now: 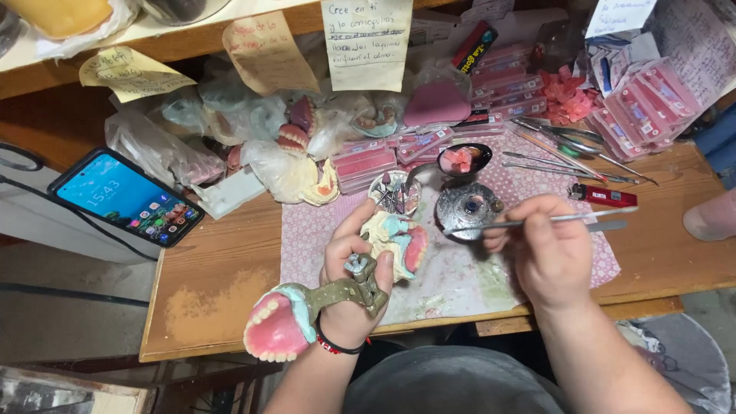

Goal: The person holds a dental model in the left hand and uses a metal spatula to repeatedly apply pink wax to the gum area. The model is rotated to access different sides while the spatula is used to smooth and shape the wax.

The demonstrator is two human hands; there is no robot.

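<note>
My left hand point(349, 268) grips a metal dental articulator point(354, 290) that carries two denture models. The upper pink denture with white teeth point(277, 326) hangs open toward the lower left. The other model point(397, 241), plaster with pink wax, rests against my fingers. My right hand point(548, 249) holds a thin metal wax tool point(537, 222), its tip pointing left near a small round metal burner point(468, 205) and close to the model.
The work lies on a patterned cloth point(460, 276) on a wooden desk point(222, 276). A phone point(126, 197) lies at left, a spoon with pink wax point(464, 159), a red lighter point(604, 196), metal instruments point(567, 149), pink tooth boxes point(636, 107) and bagged dentures point(291, 146) behind.
</note>
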